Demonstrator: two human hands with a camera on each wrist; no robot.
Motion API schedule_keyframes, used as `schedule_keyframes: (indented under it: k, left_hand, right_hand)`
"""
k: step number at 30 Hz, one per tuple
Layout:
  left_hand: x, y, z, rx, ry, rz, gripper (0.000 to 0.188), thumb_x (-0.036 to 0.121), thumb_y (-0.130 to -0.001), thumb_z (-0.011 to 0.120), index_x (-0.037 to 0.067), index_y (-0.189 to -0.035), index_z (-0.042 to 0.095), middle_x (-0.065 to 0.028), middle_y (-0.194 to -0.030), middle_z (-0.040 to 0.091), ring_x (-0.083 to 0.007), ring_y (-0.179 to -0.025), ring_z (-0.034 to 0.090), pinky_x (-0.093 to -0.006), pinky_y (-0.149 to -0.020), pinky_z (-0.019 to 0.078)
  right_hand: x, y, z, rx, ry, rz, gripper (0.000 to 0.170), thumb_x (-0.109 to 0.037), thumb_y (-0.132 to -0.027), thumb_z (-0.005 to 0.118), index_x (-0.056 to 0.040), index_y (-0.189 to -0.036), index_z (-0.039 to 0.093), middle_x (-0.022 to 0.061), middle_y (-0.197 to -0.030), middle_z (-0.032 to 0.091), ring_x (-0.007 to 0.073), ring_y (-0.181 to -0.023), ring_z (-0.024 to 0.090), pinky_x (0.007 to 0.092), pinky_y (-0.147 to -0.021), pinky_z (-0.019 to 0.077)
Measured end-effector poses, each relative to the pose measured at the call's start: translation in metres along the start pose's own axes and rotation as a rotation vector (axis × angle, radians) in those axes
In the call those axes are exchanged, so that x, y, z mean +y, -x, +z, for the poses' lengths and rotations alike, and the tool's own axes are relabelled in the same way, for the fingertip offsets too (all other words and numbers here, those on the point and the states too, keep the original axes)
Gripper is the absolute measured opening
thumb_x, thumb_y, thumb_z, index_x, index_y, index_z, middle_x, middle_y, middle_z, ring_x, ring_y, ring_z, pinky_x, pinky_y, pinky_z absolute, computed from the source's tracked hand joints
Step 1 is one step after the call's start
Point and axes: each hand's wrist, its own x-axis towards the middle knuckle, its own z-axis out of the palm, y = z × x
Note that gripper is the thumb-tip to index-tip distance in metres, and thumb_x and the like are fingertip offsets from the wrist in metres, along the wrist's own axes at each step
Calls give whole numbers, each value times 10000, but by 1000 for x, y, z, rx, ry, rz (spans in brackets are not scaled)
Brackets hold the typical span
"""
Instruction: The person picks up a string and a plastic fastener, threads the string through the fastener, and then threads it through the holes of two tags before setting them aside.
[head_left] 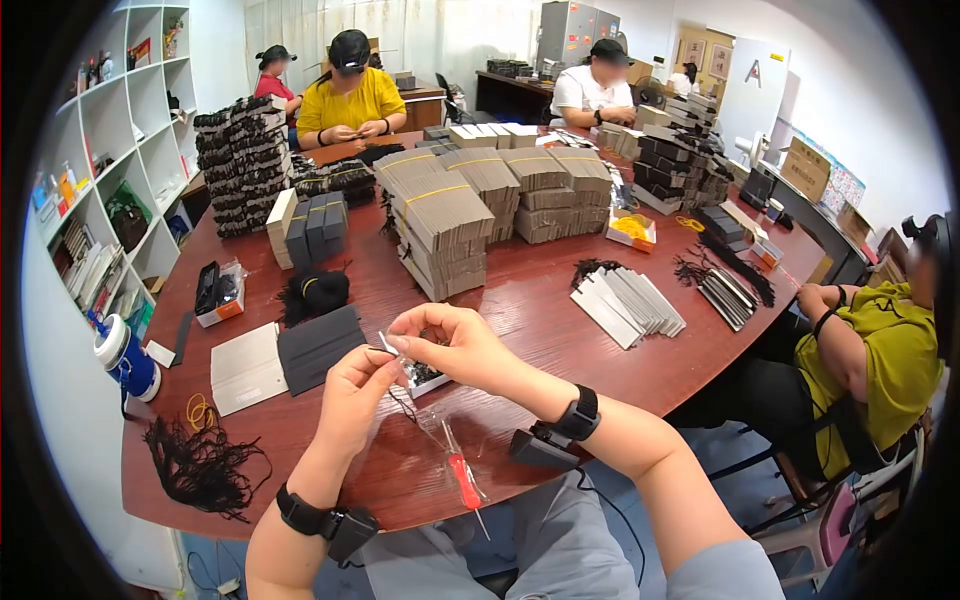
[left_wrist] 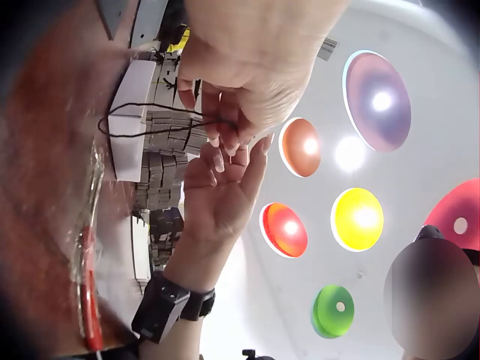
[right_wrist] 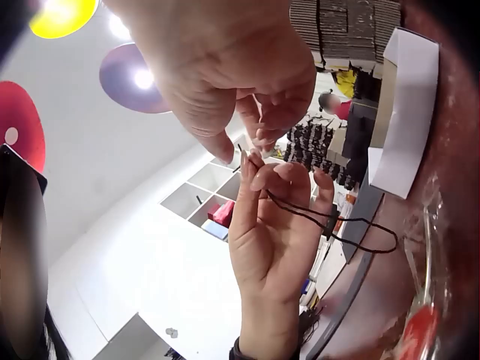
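Just above the near part of the table, my two hands meet at their fingertips. My left hand (head_left: 352,395) pinches a looped black cord (right_wrist: 396,238) between thumb and fingers, and the loop hangs below them. Thumb and forefinger of my right hand (head_left: 455,345) pinch a small pale piece (head_left: 388,342) at the left fingertips, mostly hidden by the fingers. Under the hands stands a small white box (left_wrist: 129,146) holding small black parts. Closer to me lies a red-handled tool (head_left: 464,482) with a thin metal shaft, beside clear plastic film.
Black cords (head_left: 205,465) lie in a heap at left, near a dark folder cover (head_left: 325,345) and a blue-and-white jug (head_left: 128,365). Banded grey stacks (head_left: 440,215) fill the middle. Grey strips (head_left: 630,305) fan out at right. Several people sit around the table.
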Motion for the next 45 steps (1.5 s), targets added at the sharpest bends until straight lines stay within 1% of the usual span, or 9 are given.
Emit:
schedule_keyframes:
  k: [10, 19, 22, 23, 25, 26, 31, 34, 45]
  left_hand:
    - [-1, -1, 0, 29, -11, -31, 51, 53, -806, 505, 7, -804, 526, -40, -729, 554, -89, -694, 513, -212, -653, 405]
    - [-6, -2, 0, 83, -73, -32, 45, 60, -819, 488, 17, -809, 495, -12, -728, 522, -58, -693, 469, -182, -648, 374]
    - [-8, -4, -1, 96, -73, -47, 48, 66, -825, 483, 23, -804, 487, 0, -733, 508, -49, -697, 451, -180, -651, 363]
    - [-9, -5, -2, 84, -65, -44, 48, 66, -825, 483, 23, -804, 487, 0, -733, 508, -49, -697, 451, -180, -651, 363]
    - [-10, -6, -5, 85, -87, -20, 50, 71, -826, 482, 29, -800, 486, 1, -728, 508, -49, -695, 451, -182, -658, 359]
    - [-11, -7, -6, 84, -104, -30, 53, 75, -827, 482, 32, -798, 487, 0, -727, 508, -50, -695, 452, -185, -664, 358]
    - [-17, -8, -7, 81, -113, -38, 61, 81, -826, 487, 29, -794, 490, 2, -724, 507, -49, -692, 451, -182, -653, 361]
    - [-18, -9, -7, 91, -121, -30, 64, 83, -825, 490, 29, -792, 492, 5, -719, 504, -48, -684, 450, -179, -645, 361]
    - [-25, -12, -10, 215, -261, 61, 73, 74, -806, 510, 9, -772, 507, -2, -706, 503, -54, -674, 458, -182, -625, 368]
  right_hand:
    - [9, 3, -6, -34, 37, -63, 148, -134, -769, 583, -16, -847, 626, 15, -774, 582, 38, -592, 470, 180, -515, 387]
    - [13, 4, -11, 3, 233, -110, 148, -142, -769, 576, -16, -827, 628, 22, -622, 580, 21, -543, 461, 188, -468, 381]
    - [28, -5, -18, 83, 415, -258, 227, -224, -707, 610, -7, -775, 606, 115, -677, 587, 239, -601, 559, 304, -562, 436]
    - [39, -7, -25, 92, 427, -257, 227, -224, -707, 610, -7, -775, 606, 115, -677, 587, 239, -601, 559, 304, -562, 436]
    - [53, -11, -35, 63, 952, -295, 317, -232, -668, 638, -33, -907, 580, 125, -809, 587, 255, -753, 566, 330, -660, 446]
    - [57, -13, -36, -73, 1008, -101, 435, -247, -607, 669, -44, -973, 548, 130, -876, 569, 290, -835, 538, 350, -725, 431]
    - [70, -15, -26, -125, 978, -231, 377, -193, -580, 680, -45, -911, 577, 128, -891, 565, 268, -846, 537, 334, -731, 424]
    - [72, -18, -26, -166, 835, -158, 154, -152, -579, 649, -58, -699, 629, 118, -773, 590, 252, -738, 562, 333, -664, 445]
    - [56, -15, -32, 156, 691, -377, 147, -150, -719, 545, -30, -771, 612, 110, -764, 581, 270, -720, 559, 337, -638, 448]
